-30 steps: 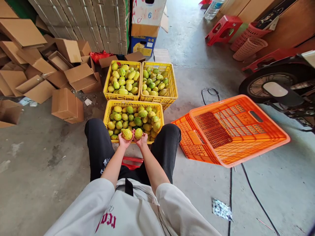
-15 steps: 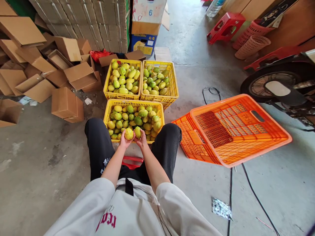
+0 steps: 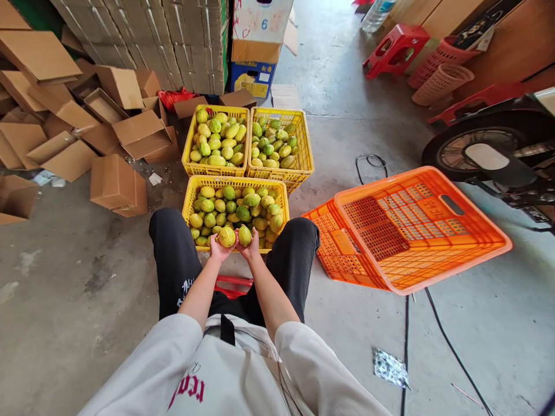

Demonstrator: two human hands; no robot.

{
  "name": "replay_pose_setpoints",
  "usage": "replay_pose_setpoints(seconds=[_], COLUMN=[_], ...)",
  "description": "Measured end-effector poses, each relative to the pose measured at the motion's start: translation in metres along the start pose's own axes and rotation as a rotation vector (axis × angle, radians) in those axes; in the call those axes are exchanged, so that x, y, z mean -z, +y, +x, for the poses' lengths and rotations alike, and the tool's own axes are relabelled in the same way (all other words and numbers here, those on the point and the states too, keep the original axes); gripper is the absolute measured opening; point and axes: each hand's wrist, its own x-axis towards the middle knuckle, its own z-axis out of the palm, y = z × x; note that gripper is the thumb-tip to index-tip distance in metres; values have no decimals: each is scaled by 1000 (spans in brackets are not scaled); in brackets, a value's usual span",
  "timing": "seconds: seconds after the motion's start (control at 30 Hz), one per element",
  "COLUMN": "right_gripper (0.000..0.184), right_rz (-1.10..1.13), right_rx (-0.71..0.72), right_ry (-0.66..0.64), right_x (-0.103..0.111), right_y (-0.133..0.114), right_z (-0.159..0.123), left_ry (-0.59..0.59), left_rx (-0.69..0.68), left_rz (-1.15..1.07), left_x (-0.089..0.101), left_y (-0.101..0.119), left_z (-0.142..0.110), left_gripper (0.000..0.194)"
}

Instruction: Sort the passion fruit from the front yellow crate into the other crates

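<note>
My left hand (image 3: pixel 219 249) is closed from below around a yellow melon (image 3: pixel 226 236). Close beside it, my right hand (image 3: pixel 250 248) grips a greener, yellow-green melon (image 3: pixel 244 235). Both melons are held over the near edge of a yellow crate (image 3: pixel 287 211), between my knees. Many more yellow and green melons (image 3: pixel 243 214) fill that crate. The undersides of the two held fruits are hidden by my palms.
Behind stand two more yellow crates of melons, a left one (image 3: pixel 185 155) and a right one (image 3: pixel 309 144). An orange crate (image 3: pixel 364 237) lies tilted at right, near a motorbike wheel (image 3: pixel 472 144). Cardboard boxes (image 3: pixel 113 184) are heaped at left. Black cables (image 3: pixel 451 341) cross the floor.
Both hands stay over the near crate, each still holding its melon. The two fruits have been turned slightly in the fingers. The crates have not moved.
</note>
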Motion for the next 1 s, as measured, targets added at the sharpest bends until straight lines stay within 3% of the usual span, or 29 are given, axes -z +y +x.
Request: replay_pose_setpoints(seconds=[0.27, 0.67, 0.9, 1.0], right_gripper=[45, 5, 7, 17], right_rz=[-8, -112, -120, -96], right_rx=[41, -45, -65, -65], right_ry=[9, 91, 95, 79], right_x=[2, 1, -2, -2], right_y=[-5, 2, 1, -1], right_z=[-3, 3, 0, -1], left_ry=[7, 144, 140, 134], left_rx=[-45, -35, -31, -26], left_rz=[52, 143, 169, 154], left_x=[2, 2, 0, -3], left_y=[3, 2, 1, 1], left_z=[3, 8, 7, 7], left_gripper=[47, 32, 23, 23])
